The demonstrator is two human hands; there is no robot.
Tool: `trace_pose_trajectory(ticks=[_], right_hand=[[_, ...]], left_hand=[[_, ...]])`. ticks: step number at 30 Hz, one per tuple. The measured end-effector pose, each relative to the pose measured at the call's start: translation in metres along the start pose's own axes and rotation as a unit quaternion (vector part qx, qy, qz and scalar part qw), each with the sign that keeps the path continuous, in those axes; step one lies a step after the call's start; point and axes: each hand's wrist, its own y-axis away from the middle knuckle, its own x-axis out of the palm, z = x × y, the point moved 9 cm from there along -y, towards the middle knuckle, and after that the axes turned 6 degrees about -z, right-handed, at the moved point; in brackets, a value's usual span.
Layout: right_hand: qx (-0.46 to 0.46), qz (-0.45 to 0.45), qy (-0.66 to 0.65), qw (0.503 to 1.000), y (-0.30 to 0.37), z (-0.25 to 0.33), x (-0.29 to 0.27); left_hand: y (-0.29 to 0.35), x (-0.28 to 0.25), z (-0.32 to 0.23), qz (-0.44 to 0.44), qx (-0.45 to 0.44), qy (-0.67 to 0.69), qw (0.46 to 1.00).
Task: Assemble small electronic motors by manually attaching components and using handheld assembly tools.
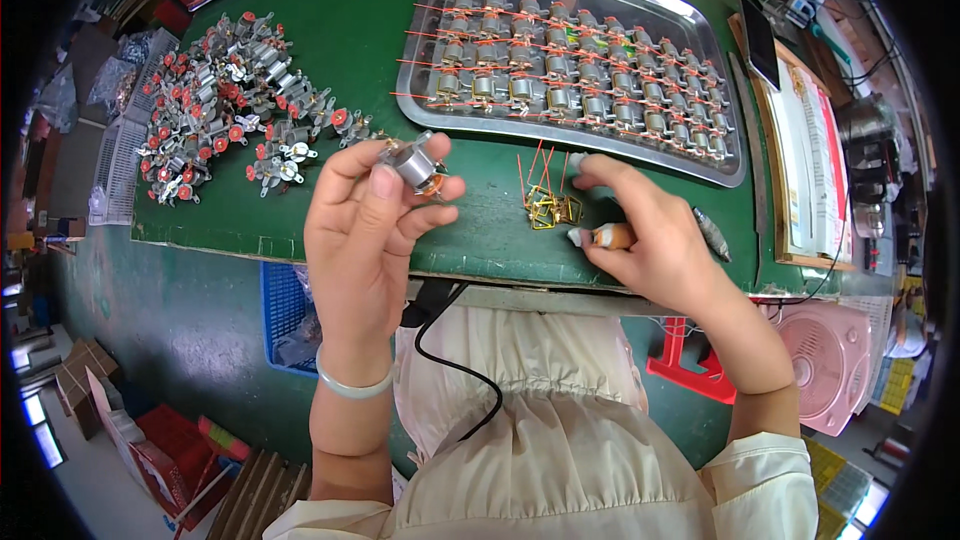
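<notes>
Raised above the table's front edge, my left hand (362, 225) is closed around a small silver cylindrical metal part (412, 166) with mounting tabs and a copper-orange bit on its lower side. Thumb and fingertips grip it. To the right, my right hand (655, 230) is just beside a little pile of yellow-framed wire coils with thin red needles (545, 208). Its thumb and forefinger are apart, with nothing visible between them. White and orange coverings are on some of its fingertips.
A metal tray (735, 165) holds rows of similar silver parts with red needles. At the left lies a heap of loose silver parts (220, 105) with red discs. A dark marker-like object (710, 233) and a wooden-edged board with papers (800, 175) are to the right.
</notes>
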Motion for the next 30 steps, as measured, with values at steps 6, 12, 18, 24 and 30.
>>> trace_pose_trajectory(ticks=[6, 12, 18, 24, 30], right_hand=[[0.040, -0.027, -0.001, 0.999, 0.004, -0.006, -0.005], [0.203, -0.011, -0.301, 0.932, -0.004, -0.019, -0.014], [0.298, 0.049, -0.508, 0.807, -0.003, -0.017, 0.010], [0.303, 0.031, -0.537, 0.787, -0.006, -0.015, 0.017], [0.305, 0.021, -0.555, 0.774, -0.007, -0.012, 0.018]], left_hand=[[0.006, 0.004, 0.002, -0.019, 0.025, -0.053, 0.998], [0.018, 0.031, 0.033, 0.055, -0.020, -0.183, 0.981], [0.017, 0.046, 0.039, 0.073, -0.076, -0.147, 0.984], [0.012, 0.045, 0.037, 0.048, -0.086, -0.156, 0.983], [0.011, 0.042, 0.037, 0.029, -0.086, -0.140, 0.986]])
